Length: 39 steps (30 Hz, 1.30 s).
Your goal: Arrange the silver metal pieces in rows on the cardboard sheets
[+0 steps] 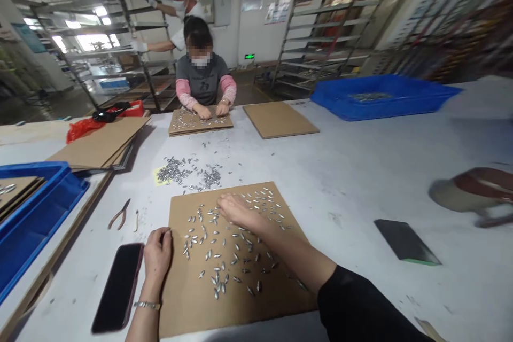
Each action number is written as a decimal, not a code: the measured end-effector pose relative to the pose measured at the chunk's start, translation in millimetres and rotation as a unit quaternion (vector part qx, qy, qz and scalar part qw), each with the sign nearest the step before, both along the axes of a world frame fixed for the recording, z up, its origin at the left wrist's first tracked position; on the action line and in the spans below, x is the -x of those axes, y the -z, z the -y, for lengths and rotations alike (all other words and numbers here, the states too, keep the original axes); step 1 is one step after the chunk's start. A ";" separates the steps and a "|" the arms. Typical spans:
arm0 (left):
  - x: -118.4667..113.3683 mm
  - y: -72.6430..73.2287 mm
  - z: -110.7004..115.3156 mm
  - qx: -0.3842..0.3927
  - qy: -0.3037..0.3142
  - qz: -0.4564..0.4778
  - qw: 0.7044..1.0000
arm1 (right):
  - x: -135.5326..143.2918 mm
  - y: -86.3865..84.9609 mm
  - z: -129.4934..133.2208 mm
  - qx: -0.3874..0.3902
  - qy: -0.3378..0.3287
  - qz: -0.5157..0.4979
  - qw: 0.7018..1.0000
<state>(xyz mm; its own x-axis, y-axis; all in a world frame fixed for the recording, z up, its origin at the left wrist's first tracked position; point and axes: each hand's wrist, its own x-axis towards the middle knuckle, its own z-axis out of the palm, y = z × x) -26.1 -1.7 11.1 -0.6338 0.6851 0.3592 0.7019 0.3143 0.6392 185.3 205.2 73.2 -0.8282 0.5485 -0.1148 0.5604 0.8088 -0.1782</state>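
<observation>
A square sheet of brown cardboard (192, 304) lies before me, scattered with many small silver spindle-shaped metal pieces (237, 247). Over its far half is my right hand (236, 209), fingers pinched together and pointing down among the pieces; the fingertips are partly hidden, though a small metal piece seems to be between them. At the cardboard's left edge rests my left hand (157, 256), its fingers curled loosely closed; whatever is inside them is hidden. Beyond the far edge lies a loose heap of the same metal pieces (172, 170), partly on a yellow paper (160, 180).
Left of the cardboard lie a phone (118, 288), pliers (119, 215) and a blue bin (44, 230). On the right are a dark flat block (406, 241) and a blurred mug (473, 192). Across the table a co-worker (204, 80) handles pieces beside another cardboard (280, 119) and a blue tray (340, 107).
</observation>
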 end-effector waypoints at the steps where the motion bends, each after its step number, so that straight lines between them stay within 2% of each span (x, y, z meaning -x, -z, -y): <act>1: 0.9 -0.9 0.3 -0.001 0.005 0.002 1.000 | 2.1 -0.5 -1.3 -0.004 -0.002 0.000 1.000; 5: 16.3 5.3 -3.5 0.058 -0.028 0.025 0.998 | 12.8 -5.8 -10.8 -0.004 0.008 0.011 1.000; 8: 27.7 11.2 -9.2 0.088 -0.030 0.037 0.995 | 24.1 -8.1 -18.8 -0.026 0.007 0.001 1.000; 11: 24.4 9.5 -7.8 0.056 -0.036 0.034 0.997 | 34.9 -1.3 -18.0 -0.084 -0.015 -0.034 0.996; 12: 20.7 8.0 -6.2 0.034 -0.019 0.034 0.999 | 37.7 3.1 -16.1 -0.099 -0.026 -0.042 0.994; 15: 9.1 5.2 -2.4 -0.005 -0.009 0.019 1.000 | 42.1 17.0 -11.9 -0.106 -0.064 -0.039 0.992; 18: 2.1 5.4 -1.2 -0.020 -0.005 0.008 1.000 | 37.2 21.5 -14.3 -0.082 -0.051 -0.020 0.995; 21: -2.3 6.6 1.1 -0.015 -0.002 0.012 1.000 | 19.5 13.3 -21.4 -0.037 -0.026 -0.022 0.999; 24: -4.5 8.2 2.8 -0.006 0.007 0.023 1.000 | -5.1 3.1 -27.8 -0.027 0.015 -0.060 0.998; 28: -3.9 9.4 1.8 0.000 0.011 0.034 0.999 | -26.4 0.5 -23.7 0.016 0.010 -0.019 1.000; 31: -3.5 8.6 0.9 -0.002 0.010 0.032 0.999 | -24.9 5.6 -14.8 0.030 -0.003 -0.008 1.000; 39: -3.4 5.0 0.8 -0.005 0.011 0.016 1.000 | 0.2 15.3 -9.1 -0.012 -0.023 0.004 1.000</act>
<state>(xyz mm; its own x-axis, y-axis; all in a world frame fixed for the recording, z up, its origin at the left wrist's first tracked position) -22.7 -2.5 6.1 -0.6289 0.6961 0.3461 0.6886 0.2922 0.6636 185.1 214.3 57.9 -0.8519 0.5123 -0.1090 0.5236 0.8378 -0.1549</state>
